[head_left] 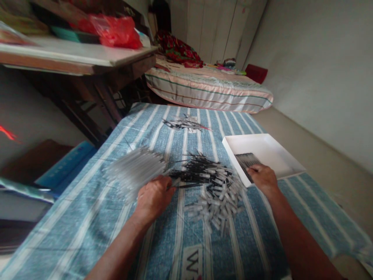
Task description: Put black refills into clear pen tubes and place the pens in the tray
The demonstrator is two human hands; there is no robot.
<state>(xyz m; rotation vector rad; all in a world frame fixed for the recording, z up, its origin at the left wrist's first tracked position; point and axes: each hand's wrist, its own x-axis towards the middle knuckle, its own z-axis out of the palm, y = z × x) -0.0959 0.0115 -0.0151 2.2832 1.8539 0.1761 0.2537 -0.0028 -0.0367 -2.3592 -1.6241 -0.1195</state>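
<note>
My left hand (154,196) is closed beside the right end of a row of clear pen barrels (136,169); motion blur hides what its fingers hold. Just right of it lies a heap of thin black pen refills (195,171), which runs into a pile of whitish pen caps (223,202). Over the near left wall of a shallow white box (276,155) reaches my right hand (264,179). Its fingers are pinched on a pen at the near end of a row of dark-looking pens (247,159) inside the box.
A loose bunch of pen parts (186,123) lies at the far end of the striped blue tablecloth (163,241). At the left stands a higher table (72,54) with a red plastic bag (119,33). A bed (210,87) is beyond, and a wall (326,77) rises at the right.
</note>
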